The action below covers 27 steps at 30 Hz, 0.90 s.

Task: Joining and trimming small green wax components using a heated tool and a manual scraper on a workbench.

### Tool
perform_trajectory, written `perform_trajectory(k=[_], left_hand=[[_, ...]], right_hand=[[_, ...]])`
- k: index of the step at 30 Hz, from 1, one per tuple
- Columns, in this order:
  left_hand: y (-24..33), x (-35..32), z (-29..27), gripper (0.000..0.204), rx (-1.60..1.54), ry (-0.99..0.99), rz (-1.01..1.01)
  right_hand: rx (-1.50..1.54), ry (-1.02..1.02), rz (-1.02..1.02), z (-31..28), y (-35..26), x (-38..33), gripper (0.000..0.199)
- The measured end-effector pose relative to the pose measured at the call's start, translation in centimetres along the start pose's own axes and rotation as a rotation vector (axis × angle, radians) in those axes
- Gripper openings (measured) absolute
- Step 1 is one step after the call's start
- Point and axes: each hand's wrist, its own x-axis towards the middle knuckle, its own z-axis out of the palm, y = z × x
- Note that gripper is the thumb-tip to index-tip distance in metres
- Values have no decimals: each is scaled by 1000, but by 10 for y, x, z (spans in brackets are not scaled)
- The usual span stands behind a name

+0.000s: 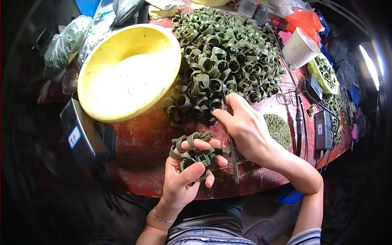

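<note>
- Red, worn tabletop (141, 163) spreads under everything, its near edge curving just in front of the person's lap.
- Dark green ring-shaped pieces make a big heap (232, 53) across the table's far middle, tumbled every which way.
- Yellow basin (102, 57) sits left of the heap, tilted, its inside glaring white under the light.
- Right hand (250, 128) is at the heap's near edge, thumb and bent fingers pinched together on a thin tool; whether it touches a ring, I cannot tell.
- Left hand (179, 179) is half curled, palm up, cradling a bunch of rings (201, 158) just in front of the heap; some look looped around its fingers.
- White cup (301, 49) leans at the heap's right.
- Green, rough, round clump (279, 130) lies just beyond the right wrist.
- Long thin tool (234, 159), dark and narrow, slants from the right fingertips toward the near edge.
- Silvery bracelet (163, 219) circles the left wrist.
</note>
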Motion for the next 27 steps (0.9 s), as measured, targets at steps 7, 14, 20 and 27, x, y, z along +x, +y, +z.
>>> perform_trajectory(k=[7,14,20,27], left_hand=[[2,-4,0,18,29,125,-7],[2,-2,5,32,403,46,55],[3,-2,7,30,340,43,-56],[0,1,6,32,231,-24,-120]], right_hand=[[338,143,95,-11,-8,-23,16],[512,320,147,-27,-41,-52,19],[492,299,172,-29,-44,-58,17],[264,228,-52,-45,-30,-61,23]])
